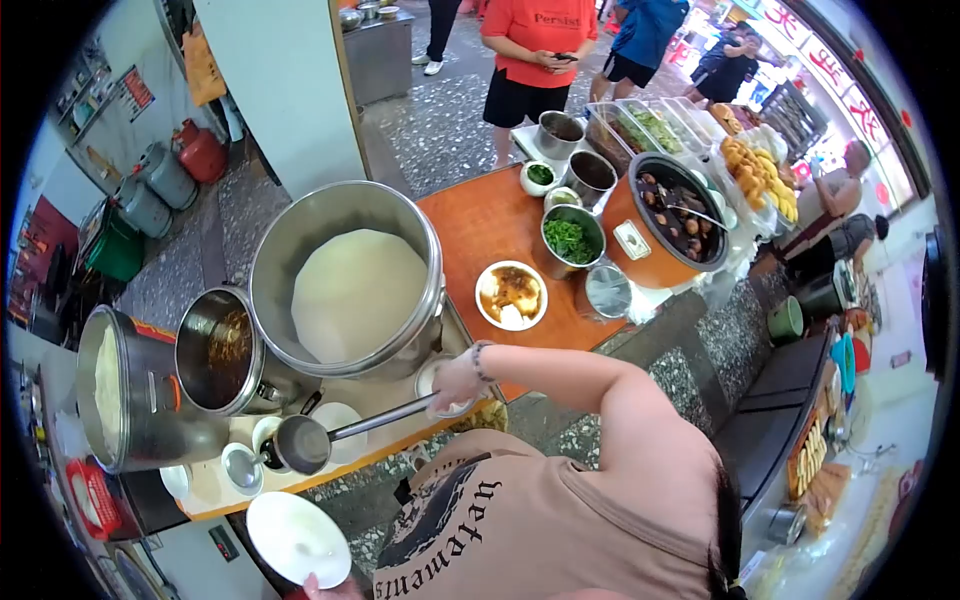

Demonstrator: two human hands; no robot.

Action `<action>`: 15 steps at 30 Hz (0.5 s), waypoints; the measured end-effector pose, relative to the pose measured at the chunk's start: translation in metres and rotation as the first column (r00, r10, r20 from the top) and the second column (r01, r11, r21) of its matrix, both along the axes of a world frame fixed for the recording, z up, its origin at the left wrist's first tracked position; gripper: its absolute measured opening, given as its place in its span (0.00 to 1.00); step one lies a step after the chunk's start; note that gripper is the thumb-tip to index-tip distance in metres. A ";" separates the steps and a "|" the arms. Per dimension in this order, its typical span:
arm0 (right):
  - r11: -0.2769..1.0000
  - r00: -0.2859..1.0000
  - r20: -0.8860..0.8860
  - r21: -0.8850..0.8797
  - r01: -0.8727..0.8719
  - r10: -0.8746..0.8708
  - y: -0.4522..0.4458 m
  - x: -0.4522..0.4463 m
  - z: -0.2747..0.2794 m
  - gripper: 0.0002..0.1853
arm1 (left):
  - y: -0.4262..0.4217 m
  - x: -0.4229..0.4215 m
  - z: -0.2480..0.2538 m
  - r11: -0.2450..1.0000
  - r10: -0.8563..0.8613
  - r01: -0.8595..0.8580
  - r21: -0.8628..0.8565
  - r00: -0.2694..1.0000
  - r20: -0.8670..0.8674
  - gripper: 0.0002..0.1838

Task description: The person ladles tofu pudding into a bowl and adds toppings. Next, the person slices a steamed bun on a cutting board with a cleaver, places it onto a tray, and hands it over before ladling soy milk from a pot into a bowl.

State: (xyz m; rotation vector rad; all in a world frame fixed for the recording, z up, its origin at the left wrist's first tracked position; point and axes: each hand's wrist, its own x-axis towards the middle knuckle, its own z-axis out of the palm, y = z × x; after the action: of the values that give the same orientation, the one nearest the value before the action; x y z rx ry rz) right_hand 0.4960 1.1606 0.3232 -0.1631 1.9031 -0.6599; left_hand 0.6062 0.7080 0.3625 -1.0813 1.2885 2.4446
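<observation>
My right hand [460, 382], in what looks like a clear plastic glove, grips the long handle of a metal ladle [303, 445]. The ladle's round head is over the near edge of the table, close to a smaller spoon-like utensil [242, 466]. At the bottom, my left hand [332, 588] holds a white bowl [298, 538] by its rim; a little pale stuff shows inside. Beyond the ladle stands a big steel pot [345, 370] of smooth white food [360, 290]. A bowl of white food with brown sauce [512, 295] sits on the orange tabletop [462, 225].
A steel pot of brown sauce [228, 345] and another tall pot [150, 420] stand on the left. Chopped greens [569, 242] in a tin and an orange cooker of dark stew [680, 220] are to the right. A person in a red shirt [540, 40] stands across the table.
</observation>
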 end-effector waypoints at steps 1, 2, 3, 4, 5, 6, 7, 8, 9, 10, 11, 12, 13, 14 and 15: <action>0.997 0.998 -0.059 -0.076 0.014 -0.018 0.007 0.009 0.020 0.26 | -0.031 -0.005 -0.013 0.997 0.018 -0.020 -0.070 1.000 -0.023 0.38; 0.988 0.993 -0.113 -0.155 0.021 -0.039 0.015 0.019 0.037 0.26 | -0.042 -0.010 -0.007 0.998 -0.054 0.053 -0.027 0.997 -0.048 0.38; 0.971 0.986 -0.075 -0.202 0.128 -0.146 0.020 0.028 0.050 0.25 | -0.017 -0.020 0.030 0.987 -0.089 0.081 -0.139 0.994 -0.059 0.35; 0.941 0.971 -0.021 -0.255 0.224 -0.237 0.022 0.037 0.062 0.23 | -0.071 -0.024 -0.033 0.967 0.096 -0.166 -0.195 0.940 -0.327 0.34; 0.912 0.943 0.022 -0.248 0.327 -0.332 0.023 0.045 0.095 0.24 | -0.030 -0.034 0.028 0.998 0.040 -0.050 -0.024 0.943 -0.330 0.34; 0.872 0.913 0.061 -0.278 0.404 -0.403 0.025 0.052 0.110 0.24 | -0.046 -0.039 0.024 0.998 -0.010 -0.010 -0.064 0.952 -0.307 0.36; 0.863 0.898 0.031 -0.266 0.430 -0.438 0.029 0.058 0.122 0.22 | -0.044 -0.050 0.027 0.995 0.024 -0.049 -0.082 0.958 -0.286 0.36; 0.833 0.871 0.012 -0.289 0.472 -0.490 0.032 0.061 0.127 0.20 | -0.029 -0.060 0.041 0.998 0.003 -0.019 -0.055 0.958 -0.286 0.36; 0.767 0.794 0.063 -0.220 0.603 -0.605 0.029 0.063 0.140 0.18 | -0.028 -0.070 0.040 0.998 -0.008 -0.011 -0.067 0.960 -0.278 0.35; 0.706 0.743 0.036 -0.283 0.649 -0.668 0.031 0.066 0.148 0.16 | -0.019 -0.080 0.039 0.998 0.010 -0.031 -0.063 0.953 -0.304 0.34; 0.703 0.726 -0.012 -0.261 0.661 -0.687 0.029 0.061 0.157 0.15 | -0.005 -0.090 0.046 0.999 -0.039 0.040 -0.002 0.946 -0.321 0.34; 0.733 0.725 -0.126 -0.215 0.646 -0.677 0.031 0.057 0.160 0.14 | -0.003 -0.098 0.039 0.995 -0.086 0.100 0.019 0.926 -0.367 0.33; 0.756 0.728 -0.218 -0.089 0.649 -0.650 0.024 0.048 0.177 0.14 | 0.002 -0.105 0.035 0.985 -0.123 0.161 0.060 0.905 -0.407 0.32; 0.761 0.711 -0.325 -0.042 0.647 -0.623 0.032 0.041 0.159 0.10 | 0.009 -0.112 0.031 0.987 -0.125 0.153 0.038 0.906 -0.405 0.31; 0.778 0.654 -0.461 -0.147 0.610 -0.600 0.044 0.034 0.135 0.12 | 0.017 -0.119 0.030 0.981 -0.122 0.172 0.092 0.909 -0.399 0.30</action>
State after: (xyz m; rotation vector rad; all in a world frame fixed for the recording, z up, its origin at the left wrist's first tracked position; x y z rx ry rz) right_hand 0.5298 1.2047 0.4577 0.3923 2.4797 -1.1312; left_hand 0.4868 0.7248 0.3928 -0.4540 1.2396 2.6668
